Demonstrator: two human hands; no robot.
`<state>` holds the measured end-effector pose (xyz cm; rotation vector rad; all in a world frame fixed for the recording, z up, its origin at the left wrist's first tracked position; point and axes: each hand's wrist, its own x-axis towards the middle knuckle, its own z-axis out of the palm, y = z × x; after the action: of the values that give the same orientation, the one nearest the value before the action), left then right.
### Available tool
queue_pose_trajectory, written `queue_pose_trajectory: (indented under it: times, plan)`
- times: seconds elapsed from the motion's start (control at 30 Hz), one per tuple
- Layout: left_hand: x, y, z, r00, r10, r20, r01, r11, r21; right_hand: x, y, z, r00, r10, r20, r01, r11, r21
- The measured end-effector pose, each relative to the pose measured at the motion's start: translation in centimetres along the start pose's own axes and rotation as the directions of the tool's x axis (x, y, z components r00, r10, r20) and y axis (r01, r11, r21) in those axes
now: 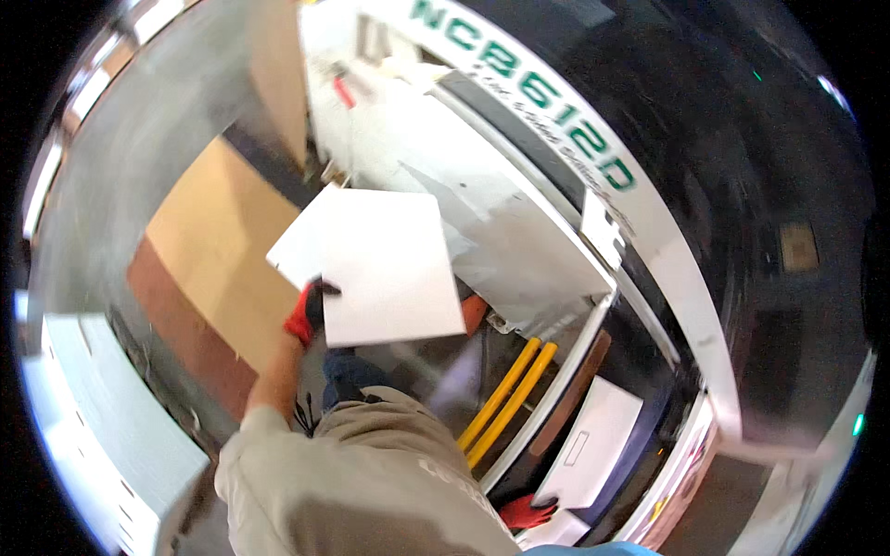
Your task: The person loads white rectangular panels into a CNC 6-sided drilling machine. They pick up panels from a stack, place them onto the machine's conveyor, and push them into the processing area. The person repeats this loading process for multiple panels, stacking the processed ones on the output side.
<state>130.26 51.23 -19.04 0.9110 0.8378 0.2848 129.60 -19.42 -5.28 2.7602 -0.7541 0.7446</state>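
Observation:
My left hand, in a red and black glove, grips the near edge of a white rectangular panel. A second white panel shows partly beneath it, at the left. Low on the right, my right hand, in a similar glove, rests with its fingers stretched out. It lies beside a long white panel with a slot-shaped outline on it, on the machine's dark bed. Just below that hand is another white piece, partly cut off by the frame's lower edge.
A large white machine with a dark hood fills the right. Two yellow bars run along its near side. A tan board on a brown base lies to the left. At lower left is a pale stack of panels.

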Motion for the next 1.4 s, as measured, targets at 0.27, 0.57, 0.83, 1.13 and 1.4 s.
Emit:
queue_pose_trajectory:
  times: [0.27, 0.57, 0.83, 1.13, 1.4]
  plan:
    - [-10.3, 2.6, 21.4, 0.91, -0.077, 0.407, 0.12, 0.99, -0.08, 6.3, -3.0, -4.9, 0.91, 0.411, -0.051, -0.207, 0.559, 0.803]
    - [-18.0, -3.3, 42.3, 0.604, -0.388, 0.696, 0.33, 0.917, 0.225, 16.3, -1.7, -12.1, 0.943, 0.331, 0.013, -0.268, 0.739, 0.618]
    - [-28.3, -11.8, 55.1, 0.473, -0.275, 0.837, 0.012, 0.952, 0.306, 15.2, -2.4, -8.8, 0.988, 0.141, 0.057, -0.149, 0.829, 0.539]
    - [-26.4, -19.6, 64.1, 0.58, -0.064, 0.812, -0.815, -0.068, 0.576, 13.6, -4.5, 0.6, 0.944, 0.148, 0.295, -0.275, 0.847, 0.455]
    - [-22.1, -23.9, 74.3, 0.37, 0.164, 0.915, -0.91, -0.135, 0.392, 23.6, -4.7, 8.6, 0.959, 0.166, 0.229, -0.265, 0.815, 0.515]
